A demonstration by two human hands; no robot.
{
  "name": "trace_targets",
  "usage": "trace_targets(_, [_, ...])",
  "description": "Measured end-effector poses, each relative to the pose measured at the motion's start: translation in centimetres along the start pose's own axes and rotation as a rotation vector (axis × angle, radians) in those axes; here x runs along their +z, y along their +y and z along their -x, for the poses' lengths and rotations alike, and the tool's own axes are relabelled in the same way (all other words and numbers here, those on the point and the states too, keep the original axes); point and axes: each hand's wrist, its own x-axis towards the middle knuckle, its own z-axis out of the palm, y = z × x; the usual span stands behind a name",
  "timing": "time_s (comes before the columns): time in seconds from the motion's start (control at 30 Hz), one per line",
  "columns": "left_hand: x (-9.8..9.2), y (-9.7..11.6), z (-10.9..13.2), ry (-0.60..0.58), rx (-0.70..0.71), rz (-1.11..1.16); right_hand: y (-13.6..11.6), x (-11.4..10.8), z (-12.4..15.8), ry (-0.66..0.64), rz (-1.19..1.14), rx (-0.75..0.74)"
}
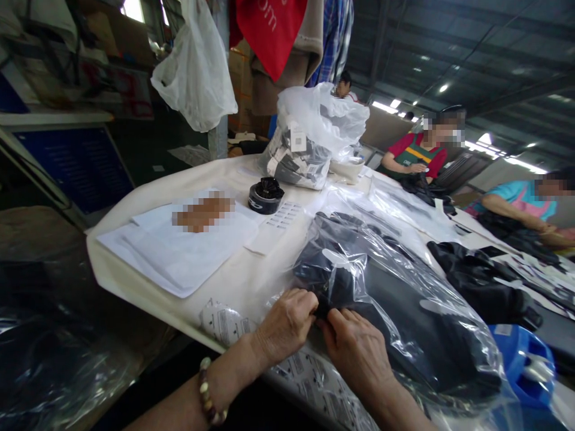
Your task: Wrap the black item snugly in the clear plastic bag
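Observation:
A black item in a clear plastic bag point(404, 311), smooth and leather-like, lies across the table in front of me. At its near left edge my left hand point(290, 317) is closed, fingertips pinched on the dark edge. My right hand point(359, 347) is right beside it, thumb and fingers closed on the same edge. Whether they grip the plastic, the black material or both is hidden by the fingers. A bead bracelet point(205, 392) is on my left wrist. Clear plastic with printed text point(305, 374) hangs at the table edge under my hands.
White paper sheets point(175, 263) and a roll of black tape point(265, 197) lie on the cream-covered table point(117, 263). Behind stands a filled plastic bag point(296, 155). A blue plastic object point(523, 353) and black material point(480, 281) are to the right. Co-workers point(420, 149) sit beyond.

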Motion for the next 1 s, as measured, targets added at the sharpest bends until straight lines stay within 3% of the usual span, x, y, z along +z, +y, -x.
trace_targets(0.2, [0.2, 0.5, 0.0, 0.027, -0.015, 0.001, 0.2, -0.2, 0.1, -0.051, -0.029, -0.01])
trace_targets(0.4, [0.5, 0.6, -0.1, 0.03, -0.023, -0.005, 0.1, -1.8, -0.8, -0.394, -0.12, 0.18])
trace_targets(0.5, [0.6, 0.6, -0.1, 0.03, -0.028, -0.018, -0.2, -2.3, -1.3, -0.469, -0.112, 0.232])
trace_targets(0.63, [0.6, 0.6, 0.0, 0.029, -0.025, -0.037, -0.5, -2.3, -1.4, -0.461, -0.086, 0.28])
trace_targets(0.87, [0.5, 0.6, 0.1, 0.045, -0.003, -0.041, 0.7, -2.1, -1.0, -0.337, -0.049, 0.242])
trace_targets(1.0, [0.4, 0.5, 0.1, 0.064, 0.012, -0.037, 1.7, -2.2, -1.4, -0.372, -0.036, 0.298])
